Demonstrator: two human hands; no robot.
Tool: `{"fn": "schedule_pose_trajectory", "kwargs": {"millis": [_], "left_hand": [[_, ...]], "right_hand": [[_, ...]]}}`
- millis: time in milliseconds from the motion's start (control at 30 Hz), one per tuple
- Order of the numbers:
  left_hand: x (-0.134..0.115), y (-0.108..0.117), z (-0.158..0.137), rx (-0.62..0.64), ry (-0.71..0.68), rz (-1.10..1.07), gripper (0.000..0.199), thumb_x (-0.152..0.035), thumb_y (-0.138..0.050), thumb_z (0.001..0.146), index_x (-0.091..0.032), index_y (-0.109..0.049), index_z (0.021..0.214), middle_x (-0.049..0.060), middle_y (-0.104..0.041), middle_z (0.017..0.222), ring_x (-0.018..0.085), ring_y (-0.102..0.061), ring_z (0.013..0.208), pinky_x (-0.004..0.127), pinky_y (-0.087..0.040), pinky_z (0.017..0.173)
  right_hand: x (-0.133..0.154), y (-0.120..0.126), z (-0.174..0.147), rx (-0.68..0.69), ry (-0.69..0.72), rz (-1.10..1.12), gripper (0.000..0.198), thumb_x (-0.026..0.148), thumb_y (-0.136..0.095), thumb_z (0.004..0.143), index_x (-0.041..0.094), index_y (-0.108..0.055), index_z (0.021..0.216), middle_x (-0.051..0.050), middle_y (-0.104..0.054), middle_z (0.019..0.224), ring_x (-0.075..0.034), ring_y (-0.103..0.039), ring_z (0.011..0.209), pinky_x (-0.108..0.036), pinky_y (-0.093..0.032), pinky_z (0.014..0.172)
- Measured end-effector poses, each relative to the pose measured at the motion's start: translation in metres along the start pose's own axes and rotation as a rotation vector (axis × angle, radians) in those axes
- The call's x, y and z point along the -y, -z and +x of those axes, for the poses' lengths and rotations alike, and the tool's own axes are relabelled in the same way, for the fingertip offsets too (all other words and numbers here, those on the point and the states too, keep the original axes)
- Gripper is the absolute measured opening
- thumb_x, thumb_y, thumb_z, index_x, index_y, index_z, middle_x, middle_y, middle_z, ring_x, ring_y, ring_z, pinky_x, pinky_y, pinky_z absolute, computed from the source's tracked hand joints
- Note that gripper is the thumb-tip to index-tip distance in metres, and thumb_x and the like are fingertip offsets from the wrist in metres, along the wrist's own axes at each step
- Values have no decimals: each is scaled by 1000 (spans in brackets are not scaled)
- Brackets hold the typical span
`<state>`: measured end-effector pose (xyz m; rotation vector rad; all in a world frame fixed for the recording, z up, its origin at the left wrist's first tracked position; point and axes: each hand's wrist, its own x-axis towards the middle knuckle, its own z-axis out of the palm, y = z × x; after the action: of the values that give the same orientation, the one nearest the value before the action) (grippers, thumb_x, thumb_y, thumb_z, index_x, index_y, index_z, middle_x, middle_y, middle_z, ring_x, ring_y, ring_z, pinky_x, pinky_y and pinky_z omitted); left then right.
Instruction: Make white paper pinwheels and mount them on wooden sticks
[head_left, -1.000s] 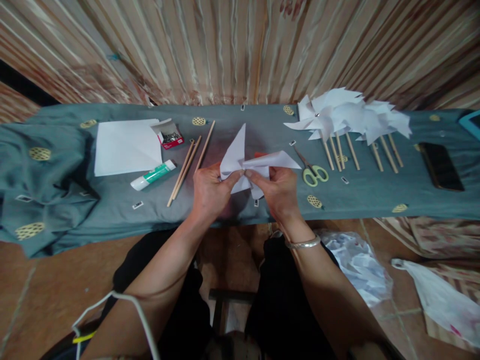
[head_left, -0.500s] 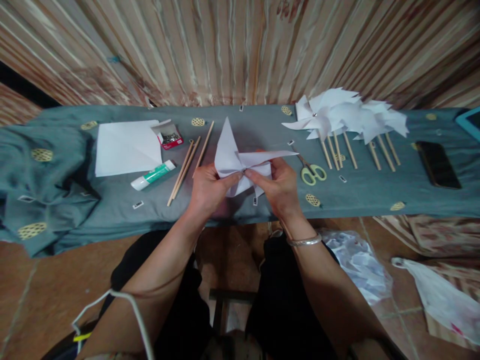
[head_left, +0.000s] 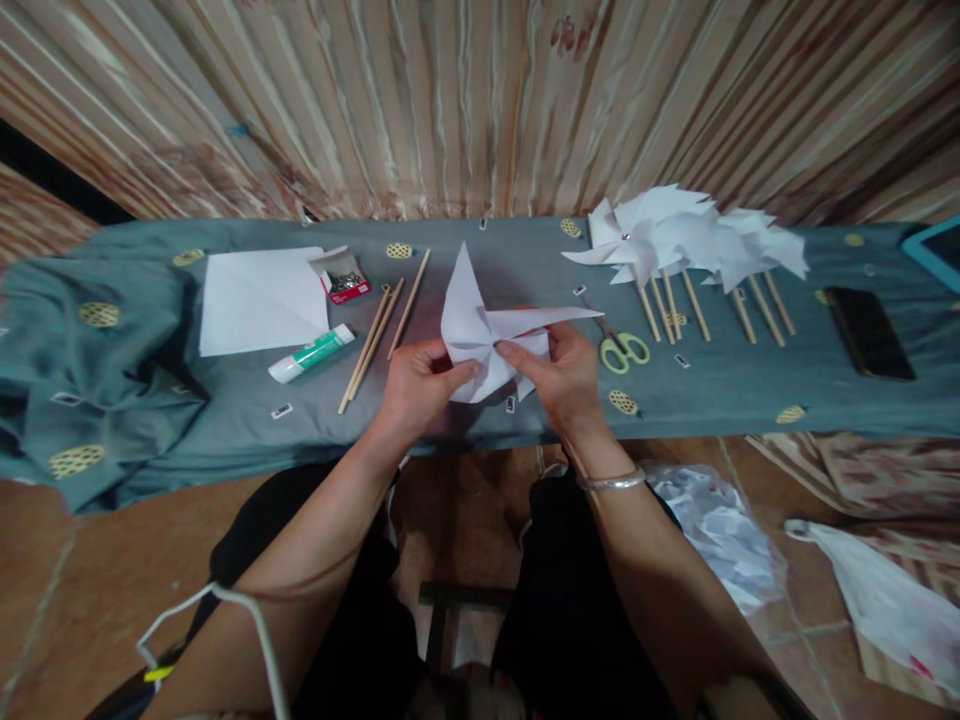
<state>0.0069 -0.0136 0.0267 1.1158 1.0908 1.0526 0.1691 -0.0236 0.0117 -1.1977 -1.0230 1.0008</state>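
Observation:
Between my two hands is a white paper pinwheel [head_left: 480,330], its blades folded in to the middle, one pointing up and one to the right. My left hand [head_left: 421,385] grips its lower left edge, thumb on the front. With the thumb close to the centre, my right hand [head_left: 566,375] pinches the right side; the fingers behind the paper are partly hidden. Several wooden sticks [head_left: 373,345] lie left of my left hand. Green-handled scissors [head_left: 622,350] rest just right of my right hand.
On the cloth-covered table [head_left: 720,400] lie a paper stack [head_left: 259,300], a glue stick [head_left: 311,353] and a small red box of metal fasteners [head_left: 349,275] at left. Several finished pinwheels [head_left: 690,235], a phone [head_left: 870,333] and a blue-edged device [head_left: 934,250] are at right. Plastic bags [head_left: 720,530] sit on the floor.
My left thumb has drawn back from the pinwheel's centre toward its lower left edge. My right thumb stays near the middle. The view has shifted slightly.

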Motion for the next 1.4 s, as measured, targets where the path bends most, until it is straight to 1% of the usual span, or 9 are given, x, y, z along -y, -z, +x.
{"fn": "schedule_pose_trajectory", "kwargs": {"millis": [100, 400, 567, 667, 767, 900, 1100, 1200, 1400], "left_hand": [[0, 5, -2, 29, 18, 67, 27, -29, -78, 62, -14, -80, 84, 4, -78, 80, 20, -70, 75, 32, -56, 76], [4, 15, -8, -22, 97, 116, 31, -40, -77, 61, -14, -79, 78, 3, -73, 66, 15, -63, 57, 27, -53, 57], [3, 23, -11, -6, 86, 152, 36, -47, -69, 70, -14, -79, 81, 5, -74, 64, 18, -67, 62, 28, -54, 62], [6, 34, -6, -50, 9, 221, 35, -45, -68, 72, -14, -79, 84, 7, -76, 72, 18, -68, 66, 28, -53, 66], [7, 47, 6, -153, -113, 281, 32, -39, -71, 68, -15, -79, 86, 8, -78, 84, 19, -68, 74, 29, -53, 71], [0, 56, 28, -246, -158, 243, 34, -36, -71, 67, -14, -78, 92, 7, -77, 88, 18, -68, 77, 29, -52, 74], [-8, 51, 77, -270, -186, 406, 31, -27, -62, 74, -10, -76, 96, 9, -76, 90, 21, -69, 82, 32, -53, 80], [-5, 47, 99, -272, -211, 492, 28, -16, -64, 71, -10, -75, 96, 12, -75, 99, 26, -68, 95, 36, -51, 90], [0, 39, 125, -255, -243, 612, 43, -5, -66, 67, -13, -71, 109, 15, -67, 126, 31, -58, 123, 39, -40, 108]], "right_hand": [[-1, 5, 4, -7, 6, 21, 42, 32, -83, 65, 21, -68, 103, -4, -77, 99, -23, -72, 92, -39, -58, 87], [4, 11, 5, -57, -39, 102, 39, 29, -86, 57, 21, -69, 91, -3, -79, 96, -21, -73, 86, -38, -60, 83], [8, 15, 6, -130, -42, 95, 41, 31, -88, 52, 20, -70, 88, -2, -79, 88, -21, -73, 81, -38, -61, 80], [9, 19, 6, -175, -51, 70, 44, 32, -89, 50, 20, -70, 87, -2, -79, 86, -20, -72, 77, -38, -61, 77], [10, 22, 5, -173, -75, 49, 45, 34, -89, 50, 19, -70, 87, -3, -78, 84, -20, -71, 73, -38, -60, 75], [13, 25, 4, -145, -92, 51, 45, 36, -90, 50, 18, -70, 86, -4, -78, 85, -21, -72, 75, -40, -60, 77], [17, 27, 2, -131, -70, 75, 52, 41, -90, 51, 19, -71, 94, -6, -79, 92, -24, -73, 84, -41, -60, 81], [16, 28, -1, -111, -92, 57, 57, 44, -89, 54, 18, -70, 100, -8, -79, 94, -25, -73, 86, -41, -60, 81], [18, 29, -7, -49, -132, 26, 56, 42, -87, 59, 18, -69, 106, -10, -79, 101, -28, -74, 91, -42, -61, 82]]}}
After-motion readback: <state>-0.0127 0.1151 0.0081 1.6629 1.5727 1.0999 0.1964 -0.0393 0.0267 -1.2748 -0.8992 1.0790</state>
